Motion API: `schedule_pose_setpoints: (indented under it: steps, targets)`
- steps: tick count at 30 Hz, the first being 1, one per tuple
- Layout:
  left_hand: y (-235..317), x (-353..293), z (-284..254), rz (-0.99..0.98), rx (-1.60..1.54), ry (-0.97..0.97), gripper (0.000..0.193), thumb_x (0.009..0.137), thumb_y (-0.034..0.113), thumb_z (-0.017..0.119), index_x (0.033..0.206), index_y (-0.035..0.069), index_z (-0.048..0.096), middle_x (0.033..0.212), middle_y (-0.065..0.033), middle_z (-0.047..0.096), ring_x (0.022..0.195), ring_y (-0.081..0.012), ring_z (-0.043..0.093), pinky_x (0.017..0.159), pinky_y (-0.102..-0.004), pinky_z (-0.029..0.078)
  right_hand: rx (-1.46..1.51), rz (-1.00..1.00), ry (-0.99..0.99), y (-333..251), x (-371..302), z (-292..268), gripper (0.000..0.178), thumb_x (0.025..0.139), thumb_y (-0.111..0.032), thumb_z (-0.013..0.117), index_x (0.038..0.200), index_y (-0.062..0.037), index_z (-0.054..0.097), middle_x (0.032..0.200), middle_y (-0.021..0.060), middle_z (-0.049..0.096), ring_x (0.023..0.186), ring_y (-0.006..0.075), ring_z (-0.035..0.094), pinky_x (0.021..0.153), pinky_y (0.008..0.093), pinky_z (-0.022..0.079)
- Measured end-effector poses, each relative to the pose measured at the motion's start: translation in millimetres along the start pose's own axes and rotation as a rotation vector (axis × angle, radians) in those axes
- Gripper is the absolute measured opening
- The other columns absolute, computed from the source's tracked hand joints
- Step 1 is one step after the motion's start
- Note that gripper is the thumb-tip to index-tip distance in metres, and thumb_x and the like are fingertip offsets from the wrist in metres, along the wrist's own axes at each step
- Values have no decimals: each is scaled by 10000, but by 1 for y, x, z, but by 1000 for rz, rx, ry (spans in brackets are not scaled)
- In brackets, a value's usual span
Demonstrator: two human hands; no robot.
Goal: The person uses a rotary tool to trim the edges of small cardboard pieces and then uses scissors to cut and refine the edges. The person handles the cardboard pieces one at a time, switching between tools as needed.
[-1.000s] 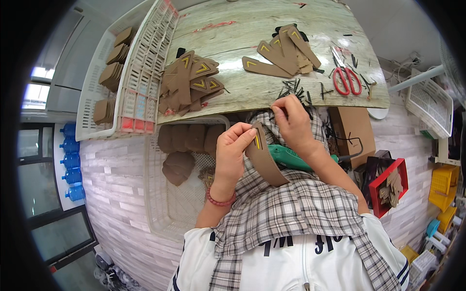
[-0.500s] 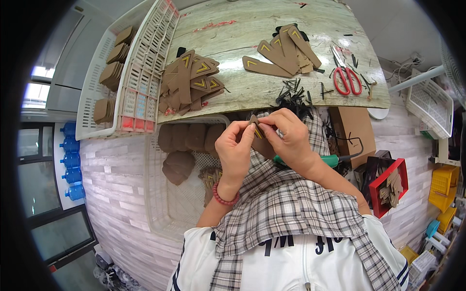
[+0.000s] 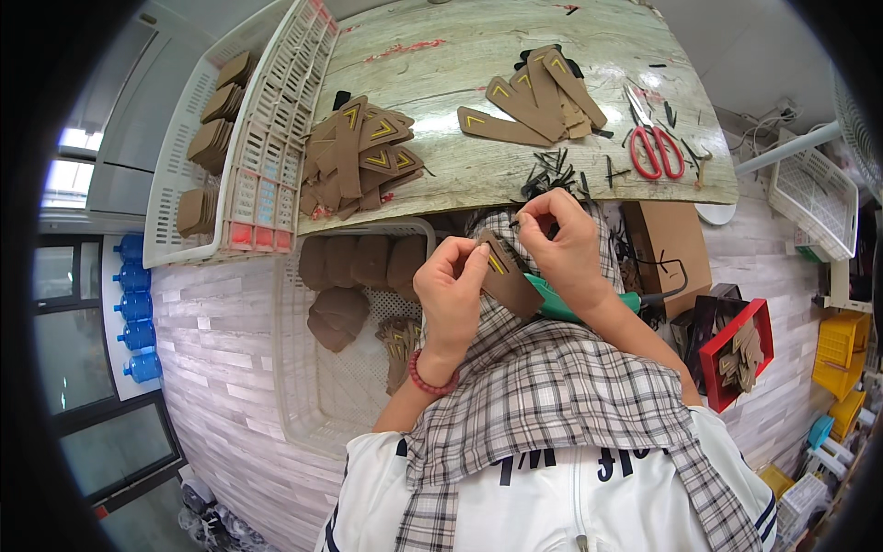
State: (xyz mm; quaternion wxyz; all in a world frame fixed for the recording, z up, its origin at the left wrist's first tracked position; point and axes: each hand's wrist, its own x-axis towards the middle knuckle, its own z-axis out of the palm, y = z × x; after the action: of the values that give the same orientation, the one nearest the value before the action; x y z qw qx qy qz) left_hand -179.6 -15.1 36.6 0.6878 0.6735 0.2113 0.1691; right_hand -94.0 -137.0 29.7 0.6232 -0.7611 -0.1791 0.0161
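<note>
My left hand (image 3: 452,290) pinches a brown fabric tab (image 3: 511,285) with yellow V-shaped stitching near its end. Just right of the tab, my right hand (image 3: 563,244) is closed in a pinch. A small dark scrap (image 3: 515,223) shows at its fingertips. A green-handled tool (image 3: 561,304) with a black cord runs beneath the right hand; whether the palm grips it or it lies on my lap I cannot tell. On the table (image 3: 432,83) lie one pile of similar tabs (image 3: 363,152) at left and another group of tabs (image 3: 538,97) further right.
Red-handled scissors (image 3: 655,152) and black scraps (image 3: 550,175) lie on the table's right part. A white crate (image 3: 276,138) with brown stacks stands at left. Below is another crate (image 3: 303,405) holding brown pieces. At right are a cardboard box (image 3: 681,248) and a red-rimmed box (image 3: 706,354).
My hands have come apart; the right one moved up and away from the tab, with the small dark scrap at its fingertips. The tab now shows more fully in my left hand.
</note>
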Motion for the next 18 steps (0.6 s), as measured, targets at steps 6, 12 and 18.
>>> schedule_pose_setpoints:
  steps: [6, 12, 18]
  targets:
    - [-5, 7, -8, -134, -270, -64, 75, 892, 39, 589, 857, -13, 630, 773, 1, 633, 657, -30, 538, 615, -179, 431, 182, -4, -111, 5, -7, 3, 53, 839, -21, 560, 870, 7, 593, 791, 75, 539, 697, 144, 537, 668, 274, 464]
    - [-3, 8, -9, -146, -312, -70, 59, 887, 34, 593, 858, -1, 630, 777, 17, 622, 679, -15, 518, 630, -164, 397, 58, -219, -151, -1, -9, 5, 187, 757, -27, 688, 939, -9, 646, 834, 93, 583, 755, 210, 595, 636, 302, 481]
    - [-5, 5, -8, -58, -100, -74, 77, 898, 39, 587, 855, -15, 623, 777, 34, 593, 689, -8, 484, 619, -164, 384, -67, -303, -132, 0, -7, 6, 132, 733, -32, 710, 803, -26, 598, 766, 92, 568, 724, 261, 571, 618, 344, 469]
